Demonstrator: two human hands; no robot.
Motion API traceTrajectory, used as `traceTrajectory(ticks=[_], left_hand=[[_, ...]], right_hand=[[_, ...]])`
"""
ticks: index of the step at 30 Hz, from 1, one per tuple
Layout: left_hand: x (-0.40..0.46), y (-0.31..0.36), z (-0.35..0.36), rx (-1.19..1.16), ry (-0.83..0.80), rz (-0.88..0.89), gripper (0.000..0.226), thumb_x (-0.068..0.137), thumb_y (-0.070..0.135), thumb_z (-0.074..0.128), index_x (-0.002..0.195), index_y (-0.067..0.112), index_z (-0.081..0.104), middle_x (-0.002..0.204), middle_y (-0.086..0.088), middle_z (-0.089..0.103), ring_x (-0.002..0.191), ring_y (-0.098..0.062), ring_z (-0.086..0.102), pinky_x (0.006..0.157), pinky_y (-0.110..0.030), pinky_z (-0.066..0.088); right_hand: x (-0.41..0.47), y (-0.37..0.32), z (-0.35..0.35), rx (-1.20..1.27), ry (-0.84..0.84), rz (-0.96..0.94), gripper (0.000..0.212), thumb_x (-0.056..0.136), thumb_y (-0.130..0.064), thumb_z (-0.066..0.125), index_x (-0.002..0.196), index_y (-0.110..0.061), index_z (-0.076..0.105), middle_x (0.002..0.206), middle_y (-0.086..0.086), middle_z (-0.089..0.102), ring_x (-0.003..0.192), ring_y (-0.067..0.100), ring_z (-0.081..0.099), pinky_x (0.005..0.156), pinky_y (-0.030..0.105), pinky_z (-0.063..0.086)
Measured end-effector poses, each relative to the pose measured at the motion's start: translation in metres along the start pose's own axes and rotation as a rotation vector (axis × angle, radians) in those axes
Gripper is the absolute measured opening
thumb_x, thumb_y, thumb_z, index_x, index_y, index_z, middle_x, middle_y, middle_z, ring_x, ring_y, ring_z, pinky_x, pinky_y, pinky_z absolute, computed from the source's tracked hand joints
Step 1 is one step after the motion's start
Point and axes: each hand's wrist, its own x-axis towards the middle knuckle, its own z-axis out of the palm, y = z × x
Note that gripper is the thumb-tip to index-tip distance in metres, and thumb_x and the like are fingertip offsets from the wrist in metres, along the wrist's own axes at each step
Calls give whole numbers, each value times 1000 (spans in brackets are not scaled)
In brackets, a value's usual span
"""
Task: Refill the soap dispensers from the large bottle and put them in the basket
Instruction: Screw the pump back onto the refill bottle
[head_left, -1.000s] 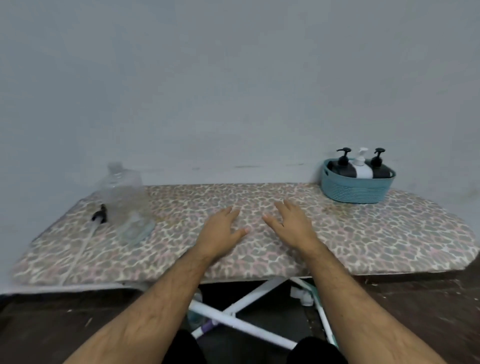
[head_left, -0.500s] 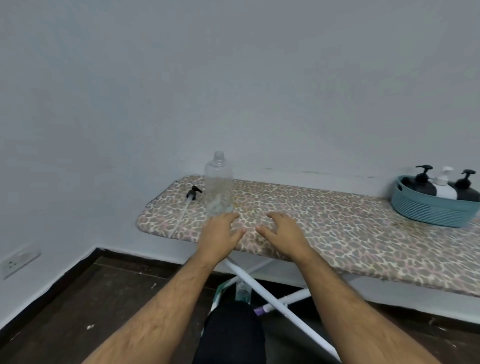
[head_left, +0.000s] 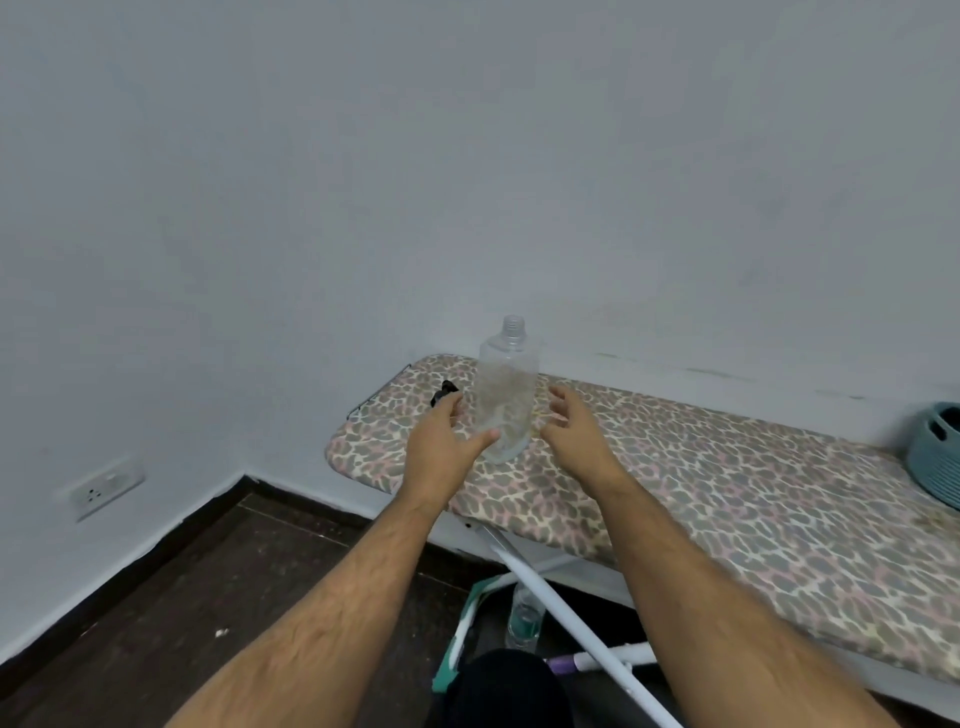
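Note:
A large clear plastic bottle (head_left: 506, 389) stands upright and uncapped near the left end of the leopard-print ironing board (head_left: 727, 499). My left hand (head_left: 444, 447) hovers just left of its base with spread fingers, the thumb close to the bottle. On the bottle's right side my right hand (head_left: 571, 431) is spread open too, a small gap away. Neither hand holds anything. A black pump head (head_left: 445, 391) lies on the board behind my left hand. The teal basket (head_left: 932, 452) shows partly at the right edge; the dispensers in it are out of frame.
A grey wall runs right behind the board. A wall socket (head_left: 101, 486) sits low on the left wall. Under the board are white legs (head_left: 566, 618), a small water bottle (head_left: 524, 618) and dark floor.
My head turned left, so the basket slid to the right edge. Both hands lifted off the board and moved forward to either side of the clear bottle.

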Motion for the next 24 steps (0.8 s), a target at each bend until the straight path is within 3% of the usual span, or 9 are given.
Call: traceTrajectory(ticks=[4,6,8,11,15,20,22,24], left_hand=[[17,10,14,-96,-40,-15,85,71,43,85,143,23,44,124,9,57,108,-8,56,93,-28,48],[23,12,21,-127,-40,-13,84,71,40,85,142,23,44,117,12,53,102,-7,55,91,-30,51],[29,10,25,-142,-24,-22,79,74,37,85,140,22,45,120,9,57,102,-8,57,90,-32,53],[37,5,27,-258,-72,-59,72,81,27,80,143,21,44,130,2,57,110,-12,58,92,-30,52],[40,2,27,-418,-231,-32,65,92,16,67,149,23,37,141,-3,52,125,-16,55,103,-37,48],[30,9,34,-493,-429,8,48,100,13,55,129,46,38,133,7,54,124,-9,52,89,-19,48],[27,7,36,-494,-474,33,50,98,11,57,134,43,42,133,7,55,124,-5,52,82,-14,51],[28,4,33,-502,-480,22,53,96,17,62,143,32,44,136,6,55,126,-6,52,91,-20,52]], right_hand=[[21,-4,2,72,-66,3,75,95,6,49,158,-24,18,161,3,28,145,22,32,108,38,43],[27,-5,3,94,-115,-26,73,95,11,46,156,-20,23,147,-3,39,133,11,40,88,18,51],[33,-3,5,107,-127,-27,69,94,14,44,154,-17,29,138,-3,44,122,8,44,66,8,50],[38,5,2,95,-56,-31,64,92,7,56,149,-17,40,133,3,54,109,15,58,64,13,50],[36,15,-17,123,-35,-75,52,82,-6,77,128,-24,59,99,0,59,93,18,61,77,28,54],[22,19,-34,177,-148,-52,70,72,-12,87,131,-26,52,124,0,60,109,18,65,88,35,56],[16,19,-36,191,-154,-45,66,74,-6,85,128,-23,51,122,6,63,109,22,66,87,35,56],[11,22,-37,205,-124,-41,61,75,-4,84,125,-19,53,120,9,65,108,24,67,90,39,57]])
